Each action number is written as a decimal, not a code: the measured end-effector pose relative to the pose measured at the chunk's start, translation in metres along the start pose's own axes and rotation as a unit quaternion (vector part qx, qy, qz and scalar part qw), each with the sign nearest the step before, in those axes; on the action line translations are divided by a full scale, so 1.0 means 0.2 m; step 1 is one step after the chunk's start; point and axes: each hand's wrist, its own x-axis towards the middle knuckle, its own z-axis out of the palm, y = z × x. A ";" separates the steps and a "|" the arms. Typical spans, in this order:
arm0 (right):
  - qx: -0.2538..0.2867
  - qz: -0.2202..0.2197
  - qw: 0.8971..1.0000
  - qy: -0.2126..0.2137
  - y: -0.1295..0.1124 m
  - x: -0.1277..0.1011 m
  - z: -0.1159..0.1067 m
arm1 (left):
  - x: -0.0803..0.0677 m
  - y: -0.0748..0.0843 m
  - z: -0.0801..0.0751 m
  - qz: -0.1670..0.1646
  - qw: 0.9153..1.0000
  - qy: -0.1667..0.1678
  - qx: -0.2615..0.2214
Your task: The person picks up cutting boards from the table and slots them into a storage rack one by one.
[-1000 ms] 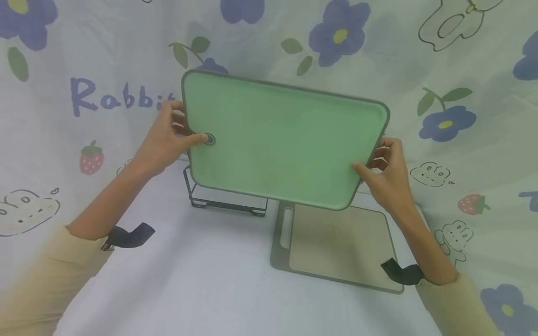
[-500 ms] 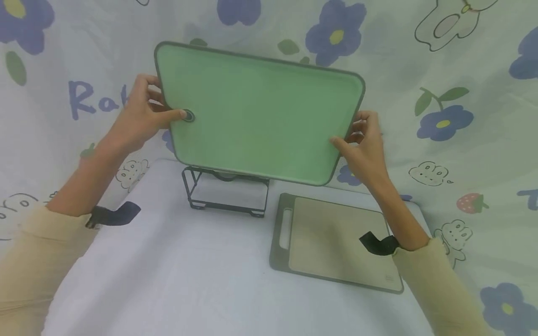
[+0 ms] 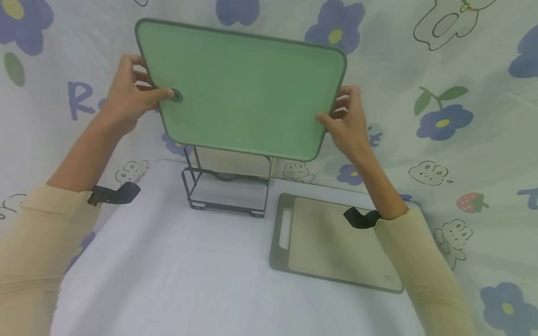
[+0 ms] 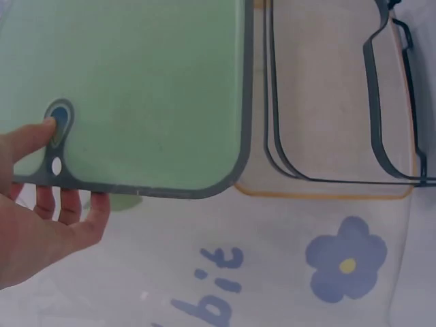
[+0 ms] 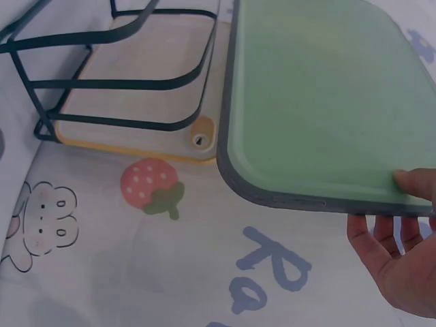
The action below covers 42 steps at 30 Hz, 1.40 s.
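The green board (image 3: 241, 88) hides the fingers of both hands behind it, along with the upper part of the wire rack (image 3: 227, 189) and most of the pale board (image 3: 229, 163) standing inside.

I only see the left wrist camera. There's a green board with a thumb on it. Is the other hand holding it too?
Observer: Yes. The right hand holds the green cutting board at its opposite short edge, with the thumb on the front face.
Operator: Is the board resting on anything?
Observer: No. From the head camera, it is held in the air above the black wire rack.
Operator: Are there more boards lying around?
Observer: Yes. A beige cutting board with a grey rim lies flat on the table, to the right of the rack.
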 end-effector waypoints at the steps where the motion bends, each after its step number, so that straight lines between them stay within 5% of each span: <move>1: 0.005 -0.001 1.000 0.002 0.00 0.02 0.01 | 0.01 -0.01 -0.01 0.000 1.000 0.001 -0.020; 7: 0.024 0.007 1.000 0.012 0.01 0.09 0.10 | 0.07 -0.05 -0.05 -0.014 0.987 0.007 -0.157; 9: 0.021 0.007 1.000 0.014 0.02 0.11 0.12 | 0.08 -0.06 -0.06 -0.017 0.986 0.011 -0.166; 25: -0.009 0.025 0.999 0.037 0.16 0.13 0.24 | 0.15 -0.18 -0.04 -0.024 0.987 0.032 -0.159; 42: -0.025 0.045 0.999 0.014 0.28 0.06 0.33 | 0.13 -0.36 -0.02 -0.073 0.995 0.034 -0.052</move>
